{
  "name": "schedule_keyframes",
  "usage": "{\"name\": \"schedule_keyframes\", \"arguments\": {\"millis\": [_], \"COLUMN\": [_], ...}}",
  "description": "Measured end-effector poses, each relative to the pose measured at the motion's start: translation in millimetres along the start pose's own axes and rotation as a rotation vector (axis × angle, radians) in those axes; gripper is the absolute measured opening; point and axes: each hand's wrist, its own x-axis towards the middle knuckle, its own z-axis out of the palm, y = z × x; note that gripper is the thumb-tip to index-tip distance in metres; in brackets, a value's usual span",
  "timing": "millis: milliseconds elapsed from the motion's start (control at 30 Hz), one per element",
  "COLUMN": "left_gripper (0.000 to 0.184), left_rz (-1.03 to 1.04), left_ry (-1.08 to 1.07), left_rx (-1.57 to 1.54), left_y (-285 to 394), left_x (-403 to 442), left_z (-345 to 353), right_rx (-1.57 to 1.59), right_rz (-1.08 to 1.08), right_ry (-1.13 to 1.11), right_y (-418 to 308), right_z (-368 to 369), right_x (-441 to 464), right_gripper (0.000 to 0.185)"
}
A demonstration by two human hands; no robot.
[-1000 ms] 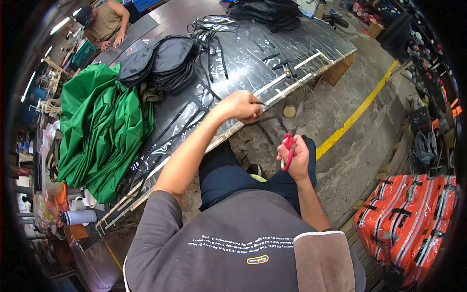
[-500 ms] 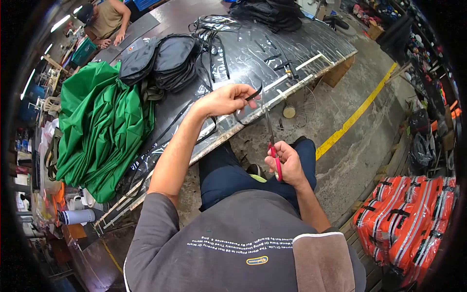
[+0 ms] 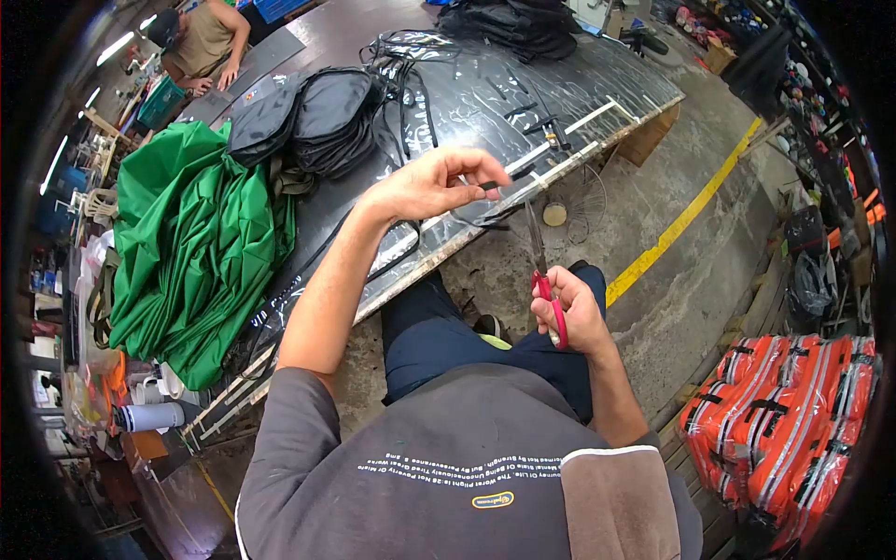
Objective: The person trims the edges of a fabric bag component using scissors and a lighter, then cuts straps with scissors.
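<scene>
Above the near edge of the dark table [image 3: 644, 89], my left hand [image 3: 448, 184] pinches a short black strap end [image 3: 488, 186] between thumb and fingers. Another black strap [image 3: 481, 224] hangs over the table edge just below that hand. My right hand [image 3: 574, 308] is closed round the red handles of the scissors [image 3: 551, 303], whose blades point up and away from me. The blade tips are a little right of my left hand, apart from the strap end it holds.
Green fabric [image 3: 201, 252] is heaped on the table's left side, beside stacked black pouches [image 3: 331, 117]. More black bags [image 3: 509, 26] lie at the far edge. A co-worker [image 3: 201, 47] leans over the far left. Orange wrapped bags [image 3: 784, 420] are at the lower right.
My left hand has risen from the table edge with a strap end. The scissors came toward it, then moved slightly right and down, away from the strap.
</scene>
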Motion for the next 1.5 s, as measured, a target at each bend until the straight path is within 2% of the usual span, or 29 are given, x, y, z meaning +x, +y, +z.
{"name": "schedule_keyframes", "arguments": {"millis": [67,167,300,567,900,1167,1500], "left_gripper": [0.028,0.032,0.038,0.055,0.053,0.052,0.053], "left_rz": [-0.032,-0.008,-0.099,-0.214,-0.189,-0.170,-0.232], "left_ry": [-0.051,-0.101,-0.167,-0.311,-0.313,-0.377,-0.400], "left_rx": [0.126,0.079,0.083,0.021,0.263,0.352,0.197], "left_y": [1.7,3.6,12.6,17.6,26.8,32.2,21.3], "left_x": [0.7,3.1,4.7,8.0,15.0,20.7,20.5], "left_z": [-3.6,-3.8,-9.4,-16.0,0.3,13.5,19.7], "right_rx": [-0.013,-0.034,-0.064,-0.159,-0.241,-0.185,-0.111], "right_rz": [0.023,0.041,0.083,0.115,0.230,0.147,0.027], "right_ry": [-0.021,-0.039,-0.042,-0.111,-0.056,-0.027,-0.020], "right_y": [-0.6,-2.5,-7.7,-3.4,-9.6,4.3,20.4], "right_z": [-1.9,-0.8,1.2,-1.9,5.7,7.8,15.5], "right_x": [-1.5,-2.9,-4.5,-7.1,-8.4,-7.0,-5.8], "right_gripper": [0.034,0.034,0.031,0.039,0.035,0.041,0.055]}}
